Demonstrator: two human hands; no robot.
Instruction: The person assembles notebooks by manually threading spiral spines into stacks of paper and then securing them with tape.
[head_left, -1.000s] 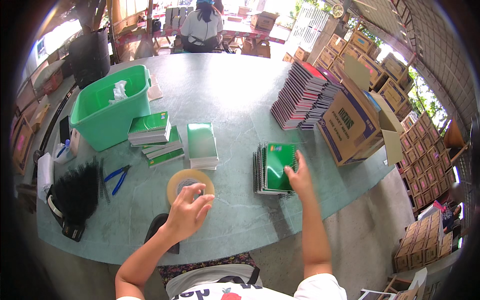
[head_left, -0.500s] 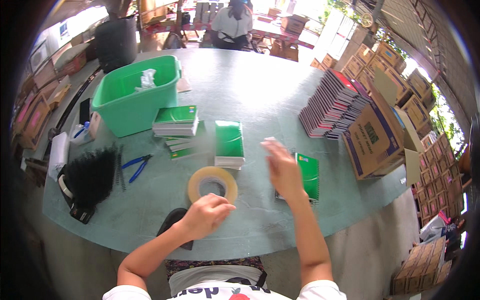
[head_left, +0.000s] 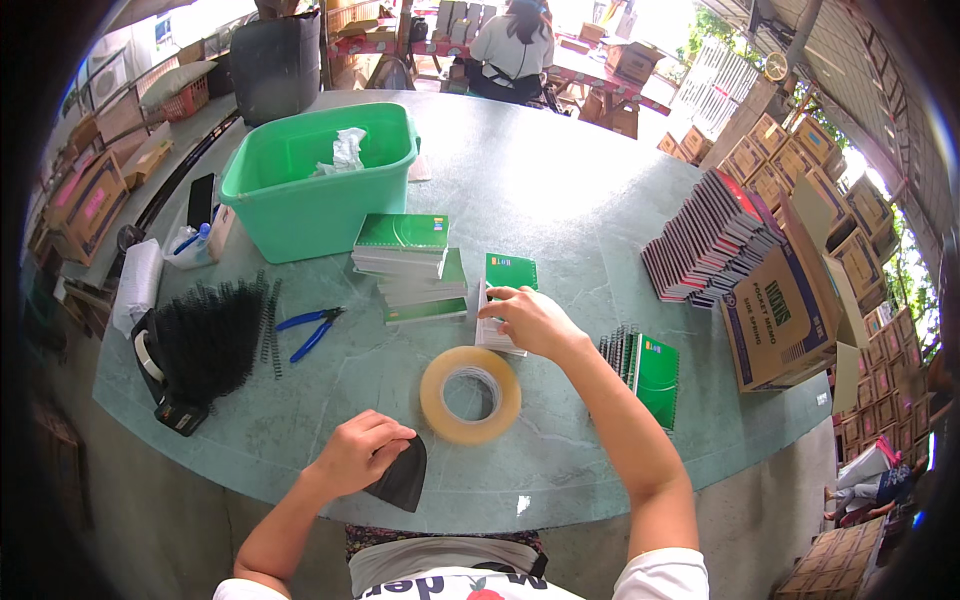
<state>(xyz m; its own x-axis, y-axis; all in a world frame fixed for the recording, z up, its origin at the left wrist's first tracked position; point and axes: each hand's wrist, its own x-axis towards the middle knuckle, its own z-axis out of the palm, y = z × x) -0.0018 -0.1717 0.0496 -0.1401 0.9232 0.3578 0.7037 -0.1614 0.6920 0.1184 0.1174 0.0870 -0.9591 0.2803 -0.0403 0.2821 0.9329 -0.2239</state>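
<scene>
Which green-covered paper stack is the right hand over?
The green-covered paper stack beyond the round yellowish tape roll; the right hand covers no other.

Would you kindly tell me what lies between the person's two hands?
The head view shows a tape roll on the table, between the left hand and the right hand.

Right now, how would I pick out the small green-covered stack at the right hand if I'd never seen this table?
Start at the big green tub on the left, then come nearer and rightward, past the staggered green-covered pile. The small stack stands just beyond the tape roll. Unlike its neighbours, it has the right hand over it.
</scene>
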